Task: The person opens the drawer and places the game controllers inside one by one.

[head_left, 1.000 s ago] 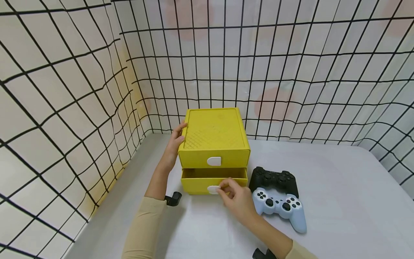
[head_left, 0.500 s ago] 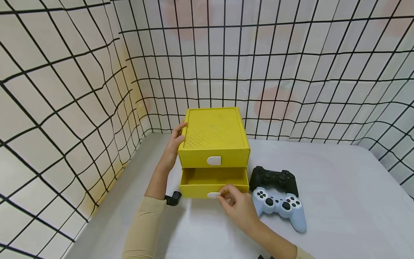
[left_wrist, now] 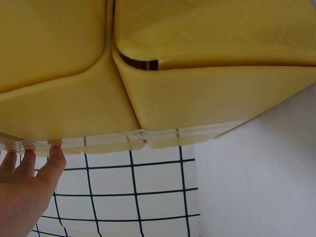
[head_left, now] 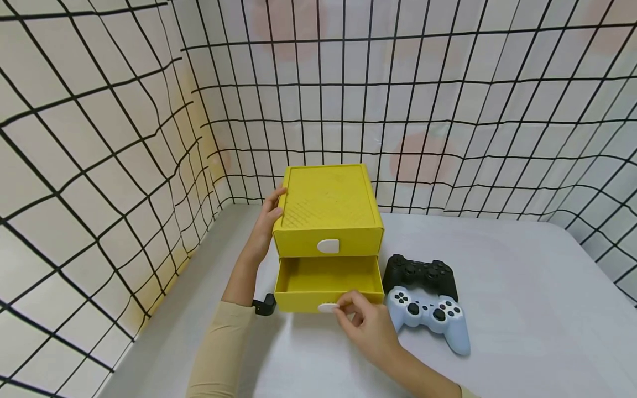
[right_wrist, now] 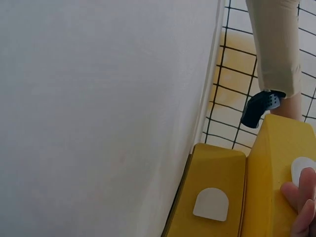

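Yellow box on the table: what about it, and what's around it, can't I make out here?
Upper drawer: head view, inside hidden by its front and the top of the box.
Lower handle: head view, one end hidden by the right hand.
Black controller: head view, near edge partly covered by the blue controller.
Left hand: left wrist view, cut off by the left edge.

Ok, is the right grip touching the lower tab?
Touching. The head view shows the right grip pinching the lower tab at its right end, with no gap.
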The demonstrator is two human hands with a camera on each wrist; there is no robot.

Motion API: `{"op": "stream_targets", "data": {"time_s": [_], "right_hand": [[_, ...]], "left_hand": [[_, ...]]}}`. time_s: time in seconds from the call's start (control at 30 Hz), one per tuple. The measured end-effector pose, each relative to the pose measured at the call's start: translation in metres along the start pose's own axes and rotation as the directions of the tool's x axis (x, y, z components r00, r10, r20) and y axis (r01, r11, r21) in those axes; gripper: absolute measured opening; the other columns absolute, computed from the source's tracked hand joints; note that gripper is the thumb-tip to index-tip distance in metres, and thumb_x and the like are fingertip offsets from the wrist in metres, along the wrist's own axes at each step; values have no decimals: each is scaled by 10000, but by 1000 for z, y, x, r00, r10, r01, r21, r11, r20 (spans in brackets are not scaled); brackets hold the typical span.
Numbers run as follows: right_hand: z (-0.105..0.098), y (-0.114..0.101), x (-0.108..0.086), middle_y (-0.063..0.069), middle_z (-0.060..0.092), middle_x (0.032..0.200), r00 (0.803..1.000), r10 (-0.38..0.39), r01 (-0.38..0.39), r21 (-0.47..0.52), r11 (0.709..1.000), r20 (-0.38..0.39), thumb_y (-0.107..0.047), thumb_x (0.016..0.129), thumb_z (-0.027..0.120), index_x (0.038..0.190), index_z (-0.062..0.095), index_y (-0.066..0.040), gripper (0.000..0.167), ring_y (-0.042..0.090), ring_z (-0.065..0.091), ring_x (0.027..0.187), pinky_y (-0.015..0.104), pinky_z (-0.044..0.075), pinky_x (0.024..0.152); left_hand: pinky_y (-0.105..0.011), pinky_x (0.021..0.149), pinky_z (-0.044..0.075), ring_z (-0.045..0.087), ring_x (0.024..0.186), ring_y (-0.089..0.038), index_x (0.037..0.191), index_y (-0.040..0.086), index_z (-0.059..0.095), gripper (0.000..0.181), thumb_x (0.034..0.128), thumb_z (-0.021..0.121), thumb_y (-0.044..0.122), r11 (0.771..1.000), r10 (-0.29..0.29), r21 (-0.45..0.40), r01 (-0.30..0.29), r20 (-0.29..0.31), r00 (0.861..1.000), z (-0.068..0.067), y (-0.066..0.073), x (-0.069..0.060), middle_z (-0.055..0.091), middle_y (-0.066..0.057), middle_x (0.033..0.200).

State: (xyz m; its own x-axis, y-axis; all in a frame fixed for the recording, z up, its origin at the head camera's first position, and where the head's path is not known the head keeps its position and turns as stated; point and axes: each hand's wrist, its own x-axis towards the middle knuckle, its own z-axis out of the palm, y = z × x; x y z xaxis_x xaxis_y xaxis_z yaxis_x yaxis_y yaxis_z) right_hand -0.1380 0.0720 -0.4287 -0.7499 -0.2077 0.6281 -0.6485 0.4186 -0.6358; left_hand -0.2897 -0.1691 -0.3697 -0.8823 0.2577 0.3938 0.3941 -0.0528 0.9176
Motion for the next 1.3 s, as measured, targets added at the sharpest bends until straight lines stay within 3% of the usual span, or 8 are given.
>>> {"op": "stream_targets", "data": {"time_s": [0.33,1.03,1.3], "right_hand": [[-2,-5,-5,-69,683,717,1000,-25,24,20,999,13,23,791,747,902,606,-151,250,-90,376,480,107,318,412],[-8,-18,-15,-52,679,712,995,16,-20,40,999,95,23,805,737,913,587,-142,248,-82,370,481,120,335,410],[-8,-13,-17,-41,689,705,996,-52,50,26,998,78,-36,839,727,886,594,-131,170,-118,373,493,83,327,430]], "left_hand": [[-460,1136,169,170,1434,-161,1515,152,230,633,947,402,374,1000,-4,2,4,0,1000,-1,0,-1,104,8,1599],[-466,1130,173,180,1429,-161,1511,170,245,621,945,405,371,1000,-1,-2,1,-5,1000,0,-1,0,119,14,1594],[-484,1126,166,174,1431,-172,1507,165,247,617,947,400,374,1000,3,0,-3,-2,1000,0,-1,0,114,20,1595]]}}
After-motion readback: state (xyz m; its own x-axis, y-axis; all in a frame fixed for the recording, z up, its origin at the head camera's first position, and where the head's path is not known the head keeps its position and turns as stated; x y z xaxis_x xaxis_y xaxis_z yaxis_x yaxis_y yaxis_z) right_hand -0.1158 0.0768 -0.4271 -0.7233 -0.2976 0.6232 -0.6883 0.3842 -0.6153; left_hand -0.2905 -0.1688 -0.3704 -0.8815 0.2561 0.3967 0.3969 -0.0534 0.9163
